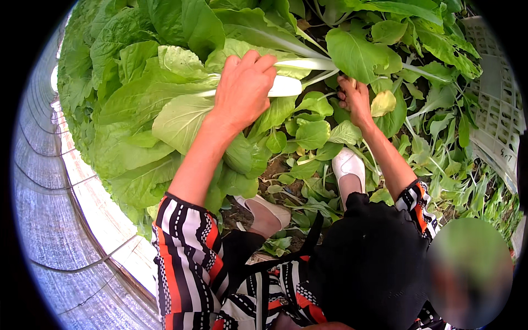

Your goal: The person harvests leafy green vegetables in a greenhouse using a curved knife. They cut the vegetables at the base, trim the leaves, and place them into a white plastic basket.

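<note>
My left hand (247, 88) is closed around a leafy green vegetable with thick white stalks (285, 86), like bok choy. Its broad pale-green leaves (183, 121) spread to the left of my wrist. To the right, my right hand (354, 99) is low among the plants with its fingers curled, close to the stalk bases. A large green leaf (354, 55) hangs just above it. Something small and light-coloured shows at these fingers, but what it is cannot be made out. A yellowed leaf (383, 103) is beside my right wrist.
Dense tall greens (111, 82) fill the left and top. A white plastic crate (495, 95) stands at the far right. Loose leaves (317, 189) litter the soil around my white shoes (348, 165). Translucent plastic sheeting (53, 198) curves along the left.
</note>
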`<state>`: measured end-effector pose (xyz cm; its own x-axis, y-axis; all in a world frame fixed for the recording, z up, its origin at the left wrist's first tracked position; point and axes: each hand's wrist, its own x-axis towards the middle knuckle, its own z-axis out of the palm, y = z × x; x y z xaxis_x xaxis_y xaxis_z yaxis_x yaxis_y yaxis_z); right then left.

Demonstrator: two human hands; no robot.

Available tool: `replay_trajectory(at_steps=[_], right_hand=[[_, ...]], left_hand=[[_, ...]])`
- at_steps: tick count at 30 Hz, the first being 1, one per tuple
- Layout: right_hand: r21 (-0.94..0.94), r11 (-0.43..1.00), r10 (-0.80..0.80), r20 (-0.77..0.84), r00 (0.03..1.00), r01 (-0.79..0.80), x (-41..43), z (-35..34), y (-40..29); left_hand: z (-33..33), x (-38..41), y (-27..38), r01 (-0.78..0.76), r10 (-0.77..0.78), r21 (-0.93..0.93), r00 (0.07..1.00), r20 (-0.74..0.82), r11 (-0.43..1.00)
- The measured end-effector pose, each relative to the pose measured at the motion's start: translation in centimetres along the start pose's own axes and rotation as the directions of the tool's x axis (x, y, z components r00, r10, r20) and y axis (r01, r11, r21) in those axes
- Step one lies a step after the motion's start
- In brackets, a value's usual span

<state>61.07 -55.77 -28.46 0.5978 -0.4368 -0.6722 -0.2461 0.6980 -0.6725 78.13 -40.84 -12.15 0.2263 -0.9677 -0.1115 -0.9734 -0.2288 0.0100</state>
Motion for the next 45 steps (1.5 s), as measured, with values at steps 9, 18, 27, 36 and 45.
replay_trajectory(at_steps=[9,18,27,36,45], right_hand=[[0.560,0.818,-0.098,0.367,0.925,-0.135,-3.7,-0.3,0.4],[0.513,0.854,0.019,0.141,0.990,-0.090,-8.1,-1.0,1.5],[0.395,0.916,-0.012,0.196,0.980,-0.068,-13.0,-1.4,-2.3],[0.147,0.988,-0.069,0.143,0.987,0.048,-12.8,-3.5,-4.7],[0.174,0.974,-0.159,0.079,0.984,0.144,-13.1,-4.8,-5.3]], left_hand=[[-3.6,-3.1,1.0,-0.052,0.070,-0.104,0.981,0.183,0.993],[-8.4,-1.4,5.8,-0.167,0.170,-0.042,0.983,0.064,0.985],[-3.3,0.6,10.1,-0.309,0.310,-0.021,0.948,0.070,0.951],[-2.4,2.2,9.6,-0.267,0.271,-0.154,0.963,0.004,0.951],[-5.7,1.7,8.8,-0.092,0.077,-0.298,0.995,-0.060,0.950]])
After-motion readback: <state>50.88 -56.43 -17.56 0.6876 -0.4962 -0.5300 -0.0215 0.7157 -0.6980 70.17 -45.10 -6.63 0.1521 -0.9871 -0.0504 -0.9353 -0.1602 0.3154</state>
